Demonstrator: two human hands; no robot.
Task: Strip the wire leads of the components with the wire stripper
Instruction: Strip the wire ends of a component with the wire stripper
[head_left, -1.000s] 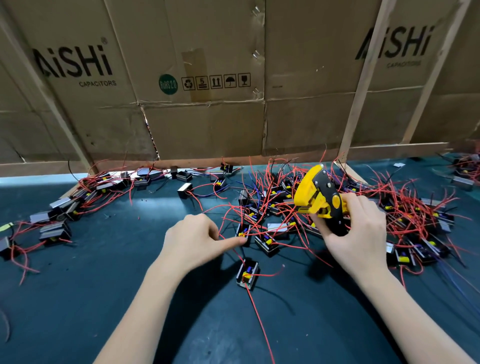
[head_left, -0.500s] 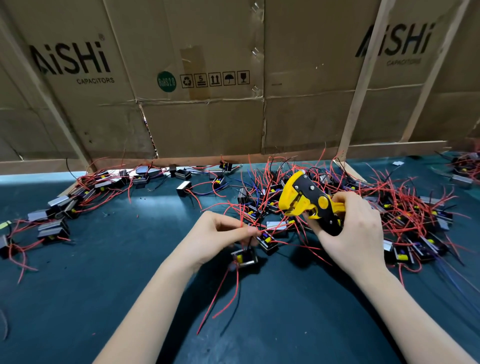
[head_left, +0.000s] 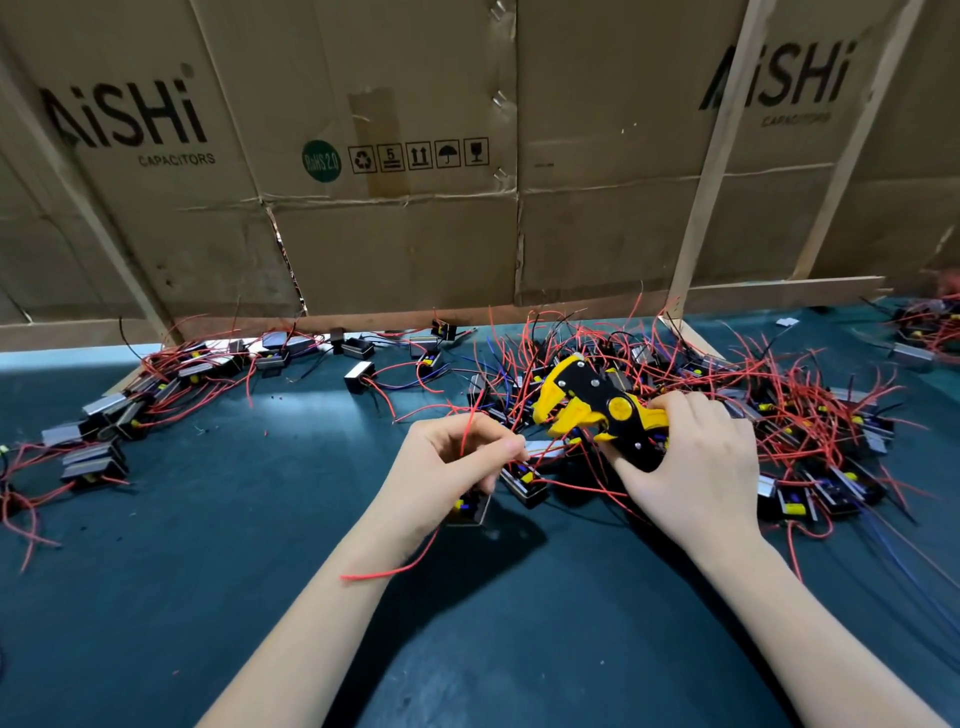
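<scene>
- Pinching a red lead (head_left: 466, 434) betw thumb and fingers, left hand (head_left: 451, 470) holds a black component (head_left: 471, 508) under its palm, just above the green mat (head_left: 208, 597); lead rises up from the pinch
- Right hand (head_left: 693, 467) curled round handles of yellow/black wire stripper (head_left: 592, 410); tool's long axis runs left-right, nose pointing left twd the left hand; mouth looks parted, gap hard to judge
- Stripper nose sits just right of and slightly above the pinched lead; not touching yet
- Judgement: lead tip must swing right into the mouth; left hand nearer
</scene>
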